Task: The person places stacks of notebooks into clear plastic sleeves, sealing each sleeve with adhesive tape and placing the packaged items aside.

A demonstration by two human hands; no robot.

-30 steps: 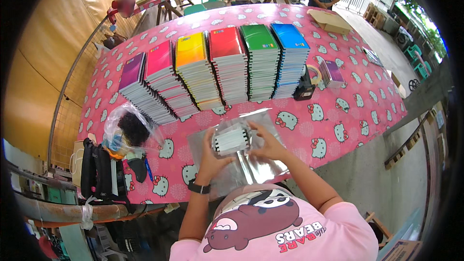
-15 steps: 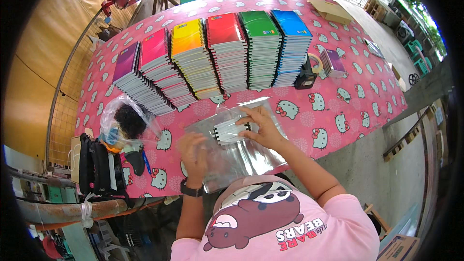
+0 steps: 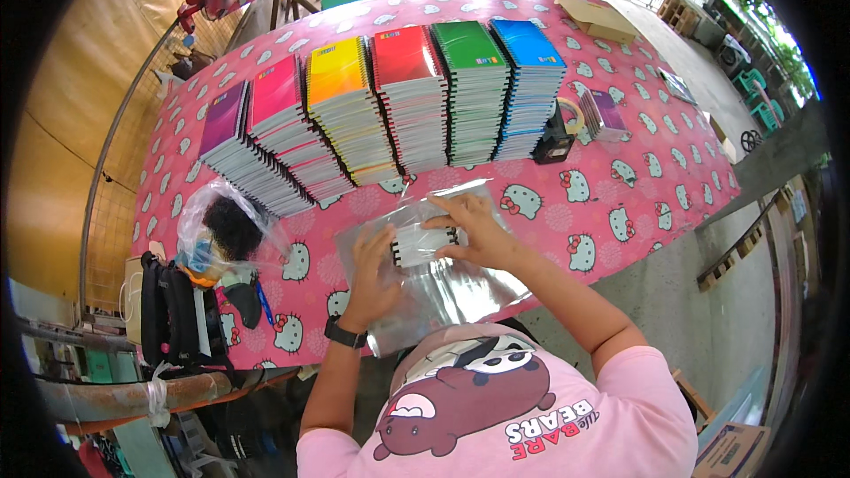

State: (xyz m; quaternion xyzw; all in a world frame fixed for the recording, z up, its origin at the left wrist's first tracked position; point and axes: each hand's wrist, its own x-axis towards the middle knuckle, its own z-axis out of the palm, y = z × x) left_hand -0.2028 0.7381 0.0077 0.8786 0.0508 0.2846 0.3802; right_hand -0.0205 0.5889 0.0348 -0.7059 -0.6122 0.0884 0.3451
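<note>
Left fingers (image 3: pixel 380 239) and right fingers (image 3: pixel 453 209), half-spread, apparently touch a small spiral-bound bundle (image 3: pixel 422 246) amid clear plastic (image 3: pixel 443 301).

A pale pink T-shirt (image 3: pixel 611 429) with short sleeves (image 3: pixel 651 376) is worn, and the forearms (image 3: pixel 571 308) are left uncovered. Its front is printed with a large brown cartoon bear (image 3: pixel 469 407), beside which a black-and-white figure (image 3: pixel 505 361) and red and white block lettering (image 3: pixel 555 433) are set. The left wrist (image 3: pixel 354 315) is circled by a black, watch-like band (image 3: pixel 343 333).
</note>
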